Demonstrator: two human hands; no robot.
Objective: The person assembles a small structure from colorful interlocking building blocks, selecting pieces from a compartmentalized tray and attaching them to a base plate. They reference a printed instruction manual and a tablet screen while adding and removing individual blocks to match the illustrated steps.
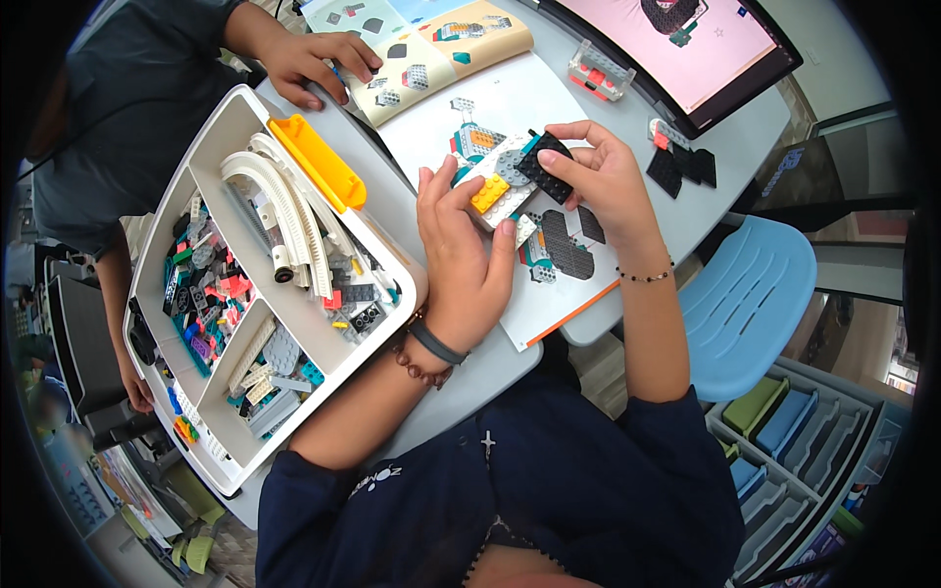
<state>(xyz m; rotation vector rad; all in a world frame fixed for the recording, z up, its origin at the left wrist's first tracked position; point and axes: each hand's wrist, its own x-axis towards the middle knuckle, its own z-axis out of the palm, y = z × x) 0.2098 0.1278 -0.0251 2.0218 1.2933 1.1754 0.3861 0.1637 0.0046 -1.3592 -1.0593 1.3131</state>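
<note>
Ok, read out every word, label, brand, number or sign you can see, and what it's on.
Navy shirt: white lettering on the chest; I won't copy it out.
Dark panel at right: pale lettering, blurred.
Screen: any text too small to read.
Booklet: any text too small to read.
Held brick model: none I can make out.

I can't see the underside of the brick model (503, 199); the left hand (466, 240) covers it. Some fingers of the right hand (600, 174) are partly hidden from me behind its thumb and the black plate (541, 174). Hands and model block part of the booklet (534, 98), and my upper edge cuts off its top and the screen (745, 59). Many loose bricks (211, 284) are too small for me to tell apart.
</note>
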